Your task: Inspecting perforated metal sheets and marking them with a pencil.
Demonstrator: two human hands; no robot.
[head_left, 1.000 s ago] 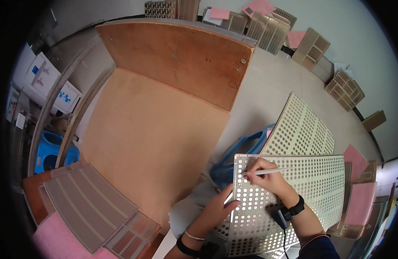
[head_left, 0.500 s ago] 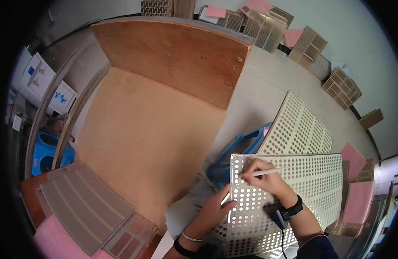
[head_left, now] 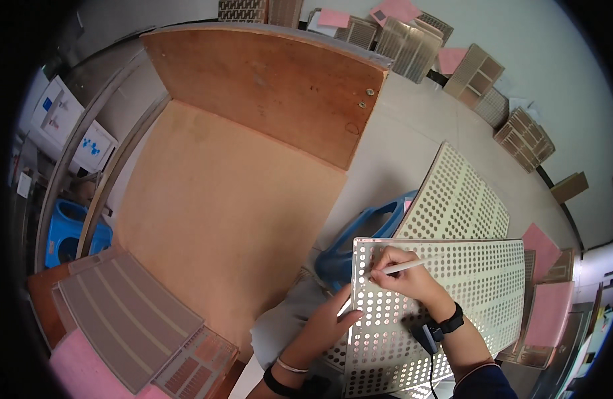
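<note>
White pen [head_left: 405, 266] sits pinched low in the curled fingers of the right hand [head_left: 407, 282], likely for control, over the upper-left part of a dotted board [head_left: 479, 296]; left hand [head_left: 327, 320] seems to brace its left edge, thumb on top (other fingers mostly hidden, can't tell their grip).

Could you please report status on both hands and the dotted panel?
Right hand: holding white pen over dotted panel. Left hand: thumb over its left edge. Possible snag: black cable over panel.
</note>
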